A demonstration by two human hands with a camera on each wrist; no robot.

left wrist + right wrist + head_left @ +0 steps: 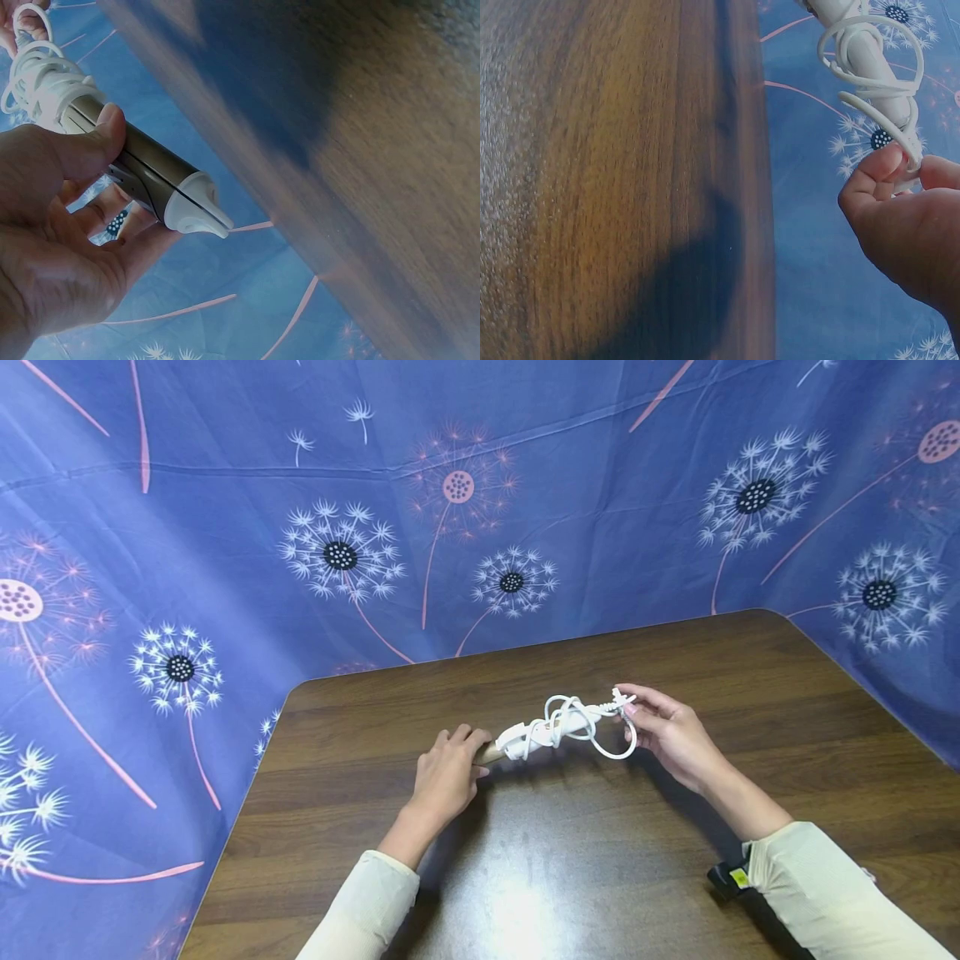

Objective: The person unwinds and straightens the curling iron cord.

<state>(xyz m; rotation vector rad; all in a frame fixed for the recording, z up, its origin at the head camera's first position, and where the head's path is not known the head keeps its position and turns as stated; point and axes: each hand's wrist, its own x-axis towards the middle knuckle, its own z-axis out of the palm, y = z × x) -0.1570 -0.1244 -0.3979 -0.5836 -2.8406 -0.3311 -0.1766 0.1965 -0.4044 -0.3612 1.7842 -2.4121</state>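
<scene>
A hair straightener (pixel 517 742) with a white handle and a gold-brown barrel (pixel 161 161) is held over the table. A slit runs along the barrel to its split white tip (pixel 199 206). My left hand (pixel 447 777) grips the barrel, thumb on one side and fingers beneath. White power cord (pixel 870 56) winds in loose loops around the handle. At the handle's far end my right hand (pixel 678 739) pinches the cord between thumb and fingers. Those fingertips partly hide the piece they hold in the right wrist view.
Beneath both hands lies a brown wood-grain table (pixel 600 877) with rounded far corners. A blue cloth (pixel 600 468) printed with dandelions hangs behind it and along the sides. Strapped by the right sleeve is a small black device (pixel 726 878) with a yellow label.
</scene>
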